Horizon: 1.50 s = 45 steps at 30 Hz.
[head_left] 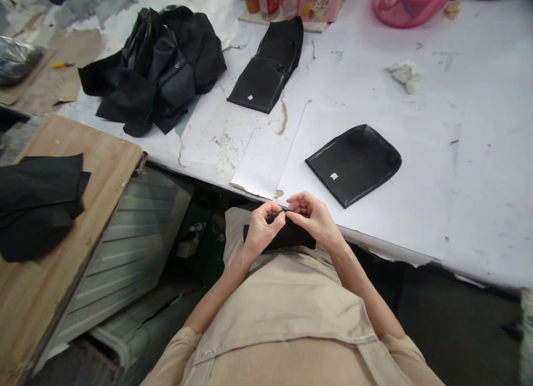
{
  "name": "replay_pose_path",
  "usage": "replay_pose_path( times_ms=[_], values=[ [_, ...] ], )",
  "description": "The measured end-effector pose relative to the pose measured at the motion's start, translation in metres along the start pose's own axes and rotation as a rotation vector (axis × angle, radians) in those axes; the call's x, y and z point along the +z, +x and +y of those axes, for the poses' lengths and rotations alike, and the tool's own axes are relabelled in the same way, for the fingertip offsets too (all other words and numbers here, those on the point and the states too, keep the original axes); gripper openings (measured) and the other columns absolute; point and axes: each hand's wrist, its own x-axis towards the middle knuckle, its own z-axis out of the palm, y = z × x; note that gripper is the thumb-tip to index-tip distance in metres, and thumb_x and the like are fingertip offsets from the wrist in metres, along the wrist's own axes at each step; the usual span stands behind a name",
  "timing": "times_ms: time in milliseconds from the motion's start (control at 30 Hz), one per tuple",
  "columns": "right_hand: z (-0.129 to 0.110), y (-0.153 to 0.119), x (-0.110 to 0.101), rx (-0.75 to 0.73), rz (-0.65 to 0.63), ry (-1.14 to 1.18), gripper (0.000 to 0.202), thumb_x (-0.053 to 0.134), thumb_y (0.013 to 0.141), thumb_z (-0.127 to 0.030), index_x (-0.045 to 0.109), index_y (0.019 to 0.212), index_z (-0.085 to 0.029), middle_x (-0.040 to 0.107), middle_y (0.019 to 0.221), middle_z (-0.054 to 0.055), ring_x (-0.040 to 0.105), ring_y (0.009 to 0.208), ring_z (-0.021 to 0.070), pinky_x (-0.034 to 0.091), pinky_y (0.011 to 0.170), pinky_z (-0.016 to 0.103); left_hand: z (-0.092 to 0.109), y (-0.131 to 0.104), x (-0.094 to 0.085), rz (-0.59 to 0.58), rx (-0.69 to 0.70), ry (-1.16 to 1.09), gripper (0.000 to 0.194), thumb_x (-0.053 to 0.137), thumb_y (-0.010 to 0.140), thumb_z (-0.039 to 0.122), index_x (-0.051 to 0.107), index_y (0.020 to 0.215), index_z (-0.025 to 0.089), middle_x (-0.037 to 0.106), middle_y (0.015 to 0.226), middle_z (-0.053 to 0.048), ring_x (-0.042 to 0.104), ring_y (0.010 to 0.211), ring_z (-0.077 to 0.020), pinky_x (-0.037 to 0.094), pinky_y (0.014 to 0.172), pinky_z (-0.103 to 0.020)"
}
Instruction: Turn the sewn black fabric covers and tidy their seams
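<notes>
My left hand (265, 226) and my right hand (313, 216) meet at the table's front edge, over my lap. Both pinch the upper edge of a black fabric piece (287, 237), which rests against my beige apron (287, 302). The thumbs and fingertips almost touch each other there. Just beyond my right hand, a flat black piece (356, 164) with a rounded end and a small white tag lies on the white table. Farther back is another black piece (266, 66), partly folded, also with a white tag.
A heap of black fabric (160, 69) lies at the back left. More black pieces (39, 202) sit on a wooden board (104, 169) at left. Behind stand bottles (268, 0), a pink box (320, 3) and a pink basin (416, 8). Crumpled white tissue (406, 76) lies at right.
</notes>
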Motion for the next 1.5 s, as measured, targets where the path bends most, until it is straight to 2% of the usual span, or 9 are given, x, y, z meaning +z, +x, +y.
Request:
replay_pose_path(
  times_ms=[233, 367, 533, 667, 733, 867, 1100, 1267, 1500],
  values=[
    [-0.002, 0.000, 0.008, 0.125, 0.073, 0.134, 0.019, 0.064, 0.066, -0.014, 0.061, 0.085, -0.018, 0.060, 0.076, -0.002, 0.055, 0.067, 0.0107, 0.042, 0.063, 0.024, -0.003, -0.001, 0.001, -0.072, -0.041, -0.004, 0.016, 0.060, 0.080, 0.027, 0.056, 0.069, 0.016, 0.053, 0.066, 0.003, 0.045, 0.062, -0.0102, 0.037, 0.059, -0.022],
    [-0.004, -0.002, 0.005, 0.173, 0.026, 0.232, 0.014, 0.066, 0.068, -0.018, 0.061, 0.080, -0.018, 0.060, 0.075, -0.002, 0.052, 0.065, 0.0101, 0.040, 0.062, 0.024, -0.003, -0.001, 0.001, -0.087, -0.090, -0.067, 0.017, 0.060, 0.078, 0.027, 0.053, 0.067, 0.016, 0.050, 0.064, 0.003, 0.043, 0.061, -0.0099, 0.036, 0.058, -0.022],
    [-0.008, -0.008, -0.011, 0.093, -0.112, 0.059, 0.021, 0.062, 0.087, -0.038, 0.064, 0.098, -0.019, 0.062, 0.082, 0.001, 0.056, 0.072, 0.0140, 0.043, 0.065, 0.026, -0.004, -0.001, -0.002, -0.079, -0.122, -0.124, 0.018, 0.061, 0.079, 0.029, 0.054, 0.069, 0.016, 0.051, 0.063, 0.004, 0.042, 0.058, -0.0092, 0.034, 0.056, -0.021],
    [-0.009, -0.017, -0.016, -0.093, -0.235, -0.103, 0.037, 0.077, 0.078, -0.036, 0.061, 0.109, -0.022, 0.063, 0.108, 0.005, 0.059, 0.100, 0.0212, 0.047, 0.086, 0.032, -0.003, 0.000, -0.001, -0.082, -0.108, -0.125, 0.015, 0.062, 0.078, 0.027, 0.055, 0.069, 0.016, 0.053, 0.065, 0.003, 0.045, 0.060, -0.0098, 0.036, 0.057, -0.021],
    [-0.007, -0.019, -0.013, -0.168, -0.196, -0.190, 0.031, 0.078, 0.077, -0.029, 0.062, 0.103, -0.022, 0.062, 0.113, 0.006, 0.057, 0.107, 0.0223, 0.044, 0.094, 0.034, -0.003, 0.000, 0.001, -0.081, -0.101, -0.133, 0.015, 0.062, 0.078, 0.027, 0.056, 0.070, 0.016, 0.053, 0.065, 0.003, 0.045, 0.060, -0.0098, 0.036, 0.058, -0.021],
    [-0.002, -0.018, -0.005, -0.126, -0.048, -0.156, 0.005, 0.065, 0.086, -0.024, 0.061, 0.086, -0.021, 0.064, 0.096, 0.004, 0.059, 0.092, 0.0185, 0.045, 0.085, 0.031, -0.006, 0.000, 0.002, -0.072, -0.108, -0.156, 0.018, 0.062, 0.079, 0.030, 0.056, 0.069, 0.016, 0.052, 0.064, 0.004, 0.043, 0.058, -0.0093, 0.035, 0.056, -0.021],
    [-0.001, -0.016, -0.005, 0.015, -0.012, -0.059, 0.015, 0.066, 0.085, -0.033, 0.062, 0.083, -0.019, 0.062, 0.082, 0.000, 0.055, 0.076, 0.0152, 0.043, 0.071, 0.028, -0.013, -0.001, -0.003, -0.119, -0.110, -0.227, 0.019, 0.063, 0.081, 0.035, 0.062, 0.076, 0.016, 0.055, 0.067, 0.002, 0.044, 0.059, -0.0096, 0.036, 0.056, -0.021],
    [-0.001, -0.016, -0.007, 0.060, -0.026, 0.007, 0.019, 0.067, 0.084, -0.037, 0.061, 0.082, -0.019, 0.059, 0.079, 0.000, 0.052, 0.071, 0.0136, 0.041, 0.064, 0.026, -0.014, -0.003, -0.007, -0.166, -0.075, -0.185, 0.017, 0.069, 0.080, 0.032, 0.065, 0.083, 0.016, 0.062, 0.078, 0.000, 0.053, 0.069, -0.0114, 0.042, 0.064, -0.021],
    [-0.003, -0.015, -0.005, 0.069, -0.025, 0.028, 0.023, 0.069, 0.083, -0.040, 0.059, 0.081, -0.019, 0.058, 0.077, 0.000, 0.050, 0.069, 0.0132, 0.040, 0.061, 0.026, -0.021, -0.001, -0.011, -0.206, -0.041, -0.218, 0.020, 0.069, 0.082, 0.036, 0.066, 0.085, 0.016, 0.062, 0.079, -0.001, 0.054, 0.070, -0.0117, 0.043, 0.066, -0.022]
  ],
)
